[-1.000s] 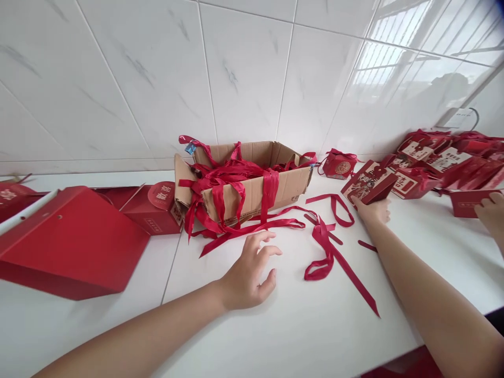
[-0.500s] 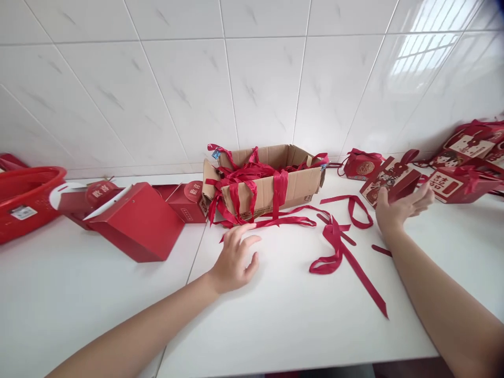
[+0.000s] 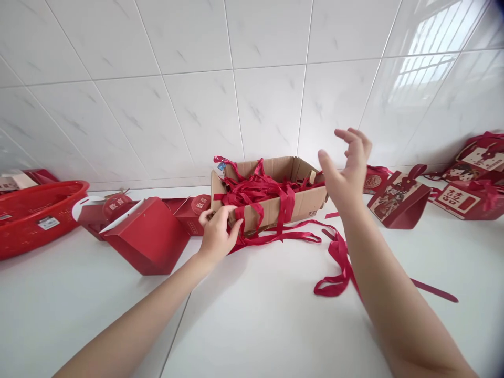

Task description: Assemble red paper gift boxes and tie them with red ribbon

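A cardboard box [image 3: 303, 205] full of tangled red ribbons [image 3: 262, 189] stands against the tiled wall, with some ribbon hanging over its front. At the box's near left corner my left hand [image 3: 216, 233] has its fingers and thumb closed; a ribbon hangs close to the thumb. My right hand [image 3: 348, 176] is raised by the box's right end, fingers apart and nothing in it. Below that wrist a loose red ribbon [image 3: 334, 283] lies on the white table, partly covered by the forearm.
Left of the box are an open red gift box [image 3: 147, 236], a smaller red box [image 3: 189, 223] and a red plastic basket [image 3: 43, 220]. To the right, a patterned gift box [image 3: 401, 199] and several ribboned ones [image 3: 472, 199] stand. A thin dark-red strip [image 3: 435, 290] lies nearer.
My left hand has moved left and up to the cardboard box's corner and closed there. My right hand has left the patterned gift box, moving left and up. The view has tilted up slightly.
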A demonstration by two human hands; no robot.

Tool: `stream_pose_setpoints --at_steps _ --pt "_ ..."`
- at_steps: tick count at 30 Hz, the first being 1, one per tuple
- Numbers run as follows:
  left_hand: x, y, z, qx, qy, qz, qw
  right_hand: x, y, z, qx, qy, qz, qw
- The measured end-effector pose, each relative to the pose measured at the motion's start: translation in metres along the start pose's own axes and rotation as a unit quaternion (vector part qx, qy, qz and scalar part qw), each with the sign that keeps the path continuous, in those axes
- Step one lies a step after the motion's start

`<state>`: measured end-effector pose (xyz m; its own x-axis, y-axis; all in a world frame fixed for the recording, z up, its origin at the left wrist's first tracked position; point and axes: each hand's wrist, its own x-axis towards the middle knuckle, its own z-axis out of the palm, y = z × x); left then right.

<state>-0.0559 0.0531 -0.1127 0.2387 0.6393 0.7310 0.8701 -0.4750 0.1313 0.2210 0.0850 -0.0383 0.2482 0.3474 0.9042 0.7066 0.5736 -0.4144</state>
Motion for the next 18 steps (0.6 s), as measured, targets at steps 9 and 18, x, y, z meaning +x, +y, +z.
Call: stream_pose_setpoints --at_steps 9,18 --pt "-0.059 0.015 -0.007 -0.002 0.039 0.048 0.998 -0.004 -0.052 0.001 0.080 -0.275 -0.088 0.954" --pt "-0.059 0.007 -0.005 -0.042 0.038 0.087 0.995 -0.031 -0.045 0.043 0.000 -0.464 -0.100 0.880"
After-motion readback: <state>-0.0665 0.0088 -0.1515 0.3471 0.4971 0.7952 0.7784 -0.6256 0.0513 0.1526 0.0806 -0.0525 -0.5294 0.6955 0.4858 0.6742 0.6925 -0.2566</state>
